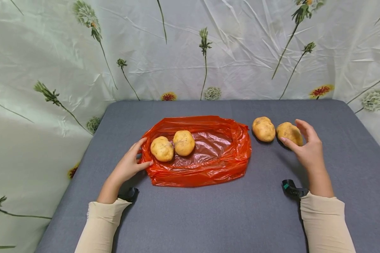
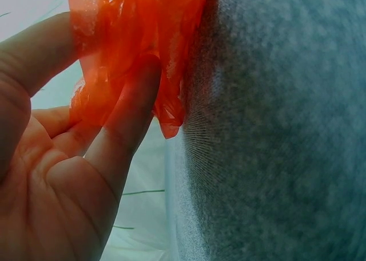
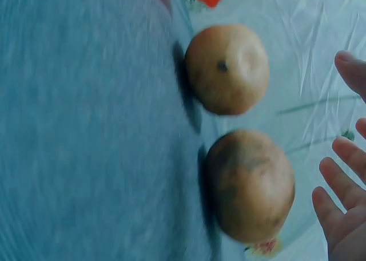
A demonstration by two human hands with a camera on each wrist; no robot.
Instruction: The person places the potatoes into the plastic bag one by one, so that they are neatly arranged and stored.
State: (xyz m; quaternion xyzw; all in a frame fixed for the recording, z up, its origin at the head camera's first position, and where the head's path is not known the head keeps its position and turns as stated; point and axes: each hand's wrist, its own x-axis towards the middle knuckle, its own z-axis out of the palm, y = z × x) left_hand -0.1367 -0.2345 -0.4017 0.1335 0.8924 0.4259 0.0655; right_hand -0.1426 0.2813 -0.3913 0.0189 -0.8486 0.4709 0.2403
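A red plastic bag (image 1: 196,177) lies spread open on the grey table, with two potatoes inside, one potato (image 1: 162,149) at its left end and another potato (image 1: 184,143) beside it. At the bag's left end my left hand (image 1: 126,167) holds the plastic between thumb and fingers; the left wrist view has the red film (image 2: 131,32) between them. To the right of the bag sit two more potatoes, a left one (image 1: 264,129) and a right one (image 1: 288,133). My right hand (image 1: 311,149) hovers around the right potato, fingers spread, apart from both in the right wrist view.
The grey table (image 1: 209,218) reaches back to a pale curtain (image 1: 177,52) printed with flowers. A black wrist strap mount (image 1: 293,189) sits below the right hand, and another mount (image 1: 130,195) is at the left wrist.
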